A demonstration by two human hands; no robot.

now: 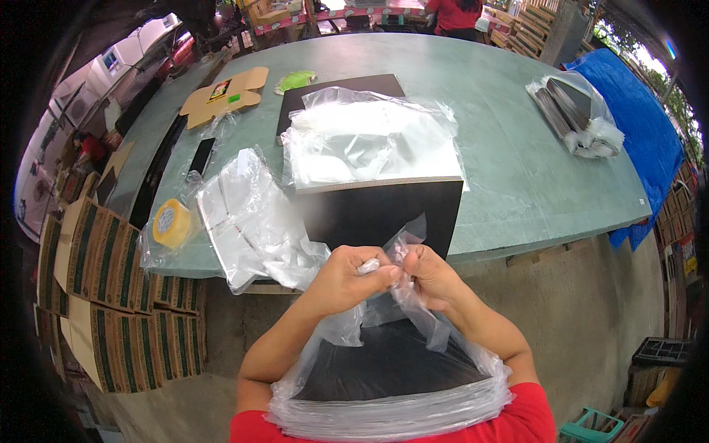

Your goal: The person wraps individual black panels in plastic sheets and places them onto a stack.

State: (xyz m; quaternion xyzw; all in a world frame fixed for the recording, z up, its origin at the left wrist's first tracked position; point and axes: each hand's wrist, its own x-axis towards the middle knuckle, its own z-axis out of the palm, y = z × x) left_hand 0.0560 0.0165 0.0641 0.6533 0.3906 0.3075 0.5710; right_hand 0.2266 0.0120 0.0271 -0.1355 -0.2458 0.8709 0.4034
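Hands meet at the centre of the view: the left hand (347,277) and the right hand (430,275) both pinch the gathered mouth of a clear plastic bag (384,402), fingertips pressed tight on the crumpled film between them. That bag wraps a stack of black sheets (384,365) that rests against the person's chest, below the edge of the green table (517,170). On the table, just beyond the hands, another stack of black boards (384,210) overhangs the near edge, with loose clear plastic (369,136) lying over its top. To the left lies a crumpled clear bag with white sheets (247,218), and beside that a roll of yellow tape (172,222). A flat brown carton blank (224,94) sits farther back on the left. At the far right, 1 more bagged stack (580,118) lies near a blue tarp (639,125). Printed cardboard boxes (111,295) stand on the floor at the left
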